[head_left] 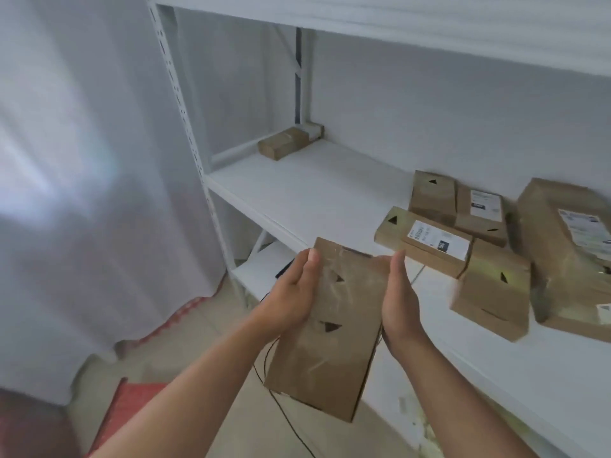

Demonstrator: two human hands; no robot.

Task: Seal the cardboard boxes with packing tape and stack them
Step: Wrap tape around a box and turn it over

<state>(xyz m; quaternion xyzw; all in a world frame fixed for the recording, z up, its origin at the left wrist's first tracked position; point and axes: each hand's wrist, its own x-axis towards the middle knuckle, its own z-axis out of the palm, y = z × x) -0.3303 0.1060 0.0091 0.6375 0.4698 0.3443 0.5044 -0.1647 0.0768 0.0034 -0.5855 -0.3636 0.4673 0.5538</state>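
Observation:
A flat brown cardboard box (pixel 330 328) with clear tape across its top hangs in the air in front of the white shelf (pixel 314 193). My left hand (pixel 291 295) holds its left edge, thumb lying on top. My right hand (pixel 400 302) holds the right edge, fingers under the box. Several more brown boxes lie on the shelf to the right: one with a white label (pixel 426 241), a pair behind it (pixel 456 203), one near the front edge (pixel 492 292) and a large one (pixel 572 252). A small box (pixel 287 142) sits in the far left corner.
A white perforated upright (pixel 198 160) frames the shelf's left side, with another white shelf board overhead. A grey curtain (pixel 82 160) hangs at left. A black cable (pixel 291 421) runs over the tiled floor below, beside a red mat (pixel 132 401). A lower shelf carries a dark object (pixel 284 269).

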